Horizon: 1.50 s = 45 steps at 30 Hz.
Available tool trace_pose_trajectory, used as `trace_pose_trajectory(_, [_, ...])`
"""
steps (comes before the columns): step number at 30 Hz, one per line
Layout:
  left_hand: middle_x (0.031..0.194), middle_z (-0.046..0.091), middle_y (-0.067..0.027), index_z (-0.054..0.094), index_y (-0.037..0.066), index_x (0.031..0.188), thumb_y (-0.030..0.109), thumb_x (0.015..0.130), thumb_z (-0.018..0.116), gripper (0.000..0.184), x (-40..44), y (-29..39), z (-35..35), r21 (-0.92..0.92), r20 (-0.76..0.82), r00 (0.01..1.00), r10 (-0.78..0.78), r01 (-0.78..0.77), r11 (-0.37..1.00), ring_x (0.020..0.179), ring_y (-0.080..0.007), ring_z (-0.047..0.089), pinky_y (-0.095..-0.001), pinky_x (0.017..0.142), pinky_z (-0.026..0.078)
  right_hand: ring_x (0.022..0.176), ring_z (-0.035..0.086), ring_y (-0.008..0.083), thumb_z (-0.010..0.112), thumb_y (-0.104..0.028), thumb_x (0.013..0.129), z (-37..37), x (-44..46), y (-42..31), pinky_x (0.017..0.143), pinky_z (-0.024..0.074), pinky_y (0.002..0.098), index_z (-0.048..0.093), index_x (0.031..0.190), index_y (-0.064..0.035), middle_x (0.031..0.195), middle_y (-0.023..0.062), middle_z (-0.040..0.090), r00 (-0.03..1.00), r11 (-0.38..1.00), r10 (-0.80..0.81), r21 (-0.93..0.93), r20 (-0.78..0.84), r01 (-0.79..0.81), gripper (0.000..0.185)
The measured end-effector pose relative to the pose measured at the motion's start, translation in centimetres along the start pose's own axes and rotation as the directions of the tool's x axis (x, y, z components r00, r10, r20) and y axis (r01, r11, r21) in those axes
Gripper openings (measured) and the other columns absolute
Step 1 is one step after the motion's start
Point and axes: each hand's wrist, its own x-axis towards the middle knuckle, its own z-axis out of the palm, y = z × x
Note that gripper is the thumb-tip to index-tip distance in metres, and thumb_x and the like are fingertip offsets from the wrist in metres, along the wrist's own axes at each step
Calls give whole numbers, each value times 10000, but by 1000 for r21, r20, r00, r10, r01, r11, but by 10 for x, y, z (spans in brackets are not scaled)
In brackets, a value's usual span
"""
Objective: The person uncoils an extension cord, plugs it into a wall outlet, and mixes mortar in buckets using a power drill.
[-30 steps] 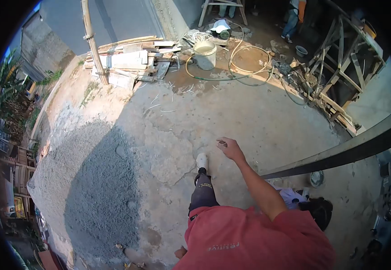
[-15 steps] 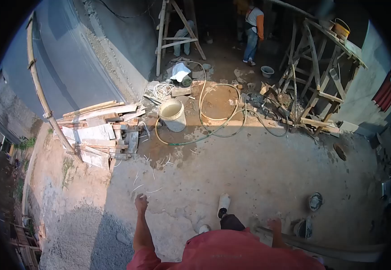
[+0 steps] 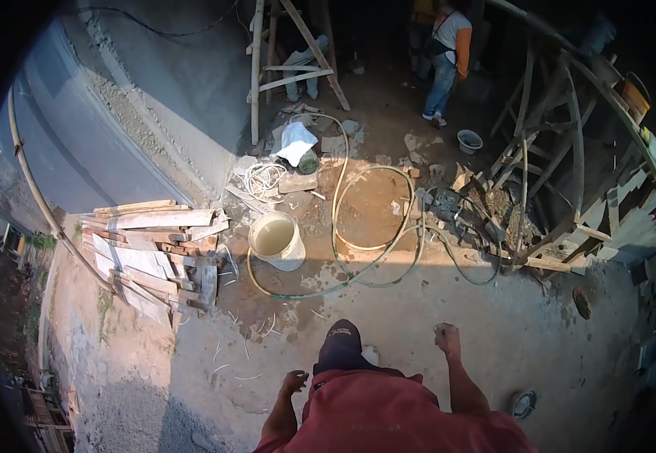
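My left hand (image 3: 294, 383) hangs low beside the red shirt, fingers loosely bent and apart, with nothing visible in it. Thin white strips (image 3: 249, 377) lie on the ground nearest to it. Out in front on the other side, my right hand (image 3: 446, 337) is held over the concrete floor (image 3: 418, 302), its fingers curled in and no object showing. Between the hands a dark trouser leg (image 3: 341, 343) reaches forward, and part of a pale shoe (image 3: 371, 355) shows beside it. Neither hand touches anything that I can see.
Ahead stand a bucket (image 3: 275, 240) of cloudy liquid and a looped hose (image 3: 377, 245). Planks (image 3: 147, 257) are piled left. Wooden trestles (image 3: 256, 83) and scaffolding (image 3: 577, 143) flank a dark area with a standing person (image 3: 445, 64) and others. A small basin (image 3: 469, 141) sits there.
The bucket, hose and planks appear nearer. My left hand has drawn back and inward, my right hand has swung forward, and a different leg is ahead.
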Motion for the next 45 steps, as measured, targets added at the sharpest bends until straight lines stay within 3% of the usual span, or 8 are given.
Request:
trace_pose_trajectory(9, [911,669,-98,622,36,1125,239,893,555,315,99,100,-44,-329,-224,879,-421,339,882,697,-270,672,-415,557,549,656,625,242,587,-81,849,15,324,-176,616,492,345,674,952,-43,725,174,636,970,968,-242,69,13,241,140])
trace_pose_trajectory(18, [936,645,-74,565,25,1197,281,901,642,399,224,560,-115,-478,-271,827,493,-560,677,782,-174,642,-285,611,519,549,640,242,729,-181,737,26,382,-80,543,521,365,688,687,-73,627,98,651,979,949,171,-286,113,-133,126])
trace_pose_trajectory(23, [902,651,-80,605,-12,1109,205,905,647,300,305,737,-123,-180,-294,616,731,-787,590,762,-127,617,-271,627,499,416,532,177,684,-163,808,5,394,-54,396,454,357,627,651,-2,541,74,585,760,815,580,229,-293,-533,232])
trace_pose_trajectory(26, [868,662,-84,619,-25,1067,176,909,636,256,364,802,-107,40,-323,563,761,-795,605,745,-119,607,-273,635,495,449,563,221,665,-111,810,5,375,42,396,502,386,617,769,4,630,114,617,673,748,660,213,-335,-628,131])
trace_pose_trajectory(29, [833,672,-107,614,-36,1086,182,912,624,279,413,849,-84,96,-331,575,749,-769,632,717,-139,620,-292,638,508,502,612,255,636,-79,806,10,407,146,390,504,394,615,889,1,721,159,653,453,148,891,948,-5,-280,118])
trace_pose_trajectory(32, [896,696,-161,618,-32,1118,221,904,618,332,448,845,-64,-41,-430,712,555,-629,776,719,-210,685,-315,624,526,593,655,283,610,-171,837,-3,587,66,464,524,396,624,990,0,810,156,674,334,305,942,465,-20,-831,230])
trace_pose_trajectory(37, [926,700,-186,624,-9,1144,266,850,668,405,486,809,-36,-111,-371,896,243,-303,947,774,-222,696,-323,681,536,779,675,206,605,-314,900,3,929,-74,608,542,292,630,1145,-37,940,123,689,969,793,247,575,-1,-202,371])
trace_pose_trajectory(45, [1012,693,-192,636,6,1135,270,859,646,382,532,901,-32,27,-220,972,89,-85,996,950,-282,675,-354,826,518,882,648,156,642,-91,891,-17,1210,-405,782,508,301,627,1116,1,956,130,679,992,958,-24,287,126,-13,244])
